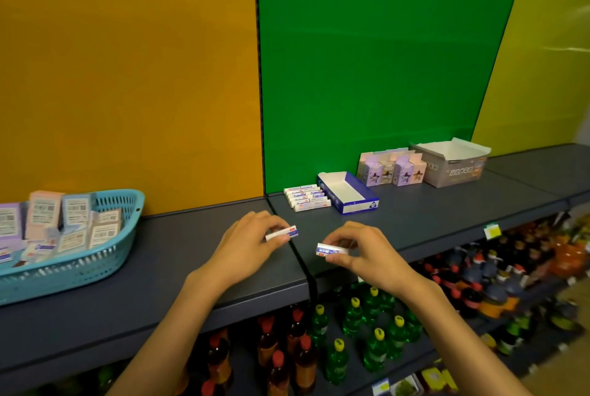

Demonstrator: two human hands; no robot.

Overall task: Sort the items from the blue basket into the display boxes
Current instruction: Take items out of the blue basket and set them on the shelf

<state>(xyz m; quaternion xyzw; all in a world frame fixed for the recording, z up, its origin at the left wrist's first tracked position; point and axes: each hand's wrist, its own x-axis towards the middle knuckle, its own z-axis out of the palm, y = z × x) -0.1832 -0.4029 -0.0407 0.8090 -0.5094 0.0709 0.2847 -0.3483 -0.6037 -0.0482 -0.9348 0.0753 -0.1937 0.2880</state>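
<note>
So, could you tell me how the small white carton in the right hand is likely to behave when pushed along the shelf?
The small white carton looks flat-sided, so it should slide, not roll. The right hand pinches it with fingertips alone, suggesting it is light. Being thin card, it may dent if squeezed.

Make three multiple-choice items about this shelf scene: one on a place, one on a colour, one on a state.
1. Where does the blue plastic basket stand?
A. left on the grey shelf
B. lower shelf
C. floor

2. What colour is the wall panel behind the blue-and-white cardboard display box?
A. orange
B. green
C. red

3. What does the left hand do?
A. lies flat
B. pinches a small white packet
C. grips a bottle

Answers: 1 A, it stands at the left edge; 2 B, the green panel rises behind it; 3 B, fingers curl round the packet.
</note>
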